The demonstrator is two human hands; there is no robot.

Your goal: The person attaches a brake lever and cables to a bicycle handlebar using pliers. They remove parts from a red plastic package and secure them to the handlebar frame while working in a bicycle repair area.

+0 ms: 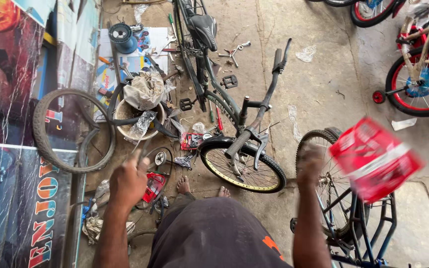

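Oddly, the red packet (376, 160) is smeared by motion just beside the blurred right hand (310, 166), grip impossible to tell; the left hand (128, 181) looks closed on something thin, unclear. Below, a dark bicycle (234, 106) stands on the littered concrete floor (319, 84).

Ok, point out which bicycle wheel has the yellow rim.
The front wheel of the dark bicycle lying on the floor, just ahead of the bare feet. The wheels at the top right have red rims.
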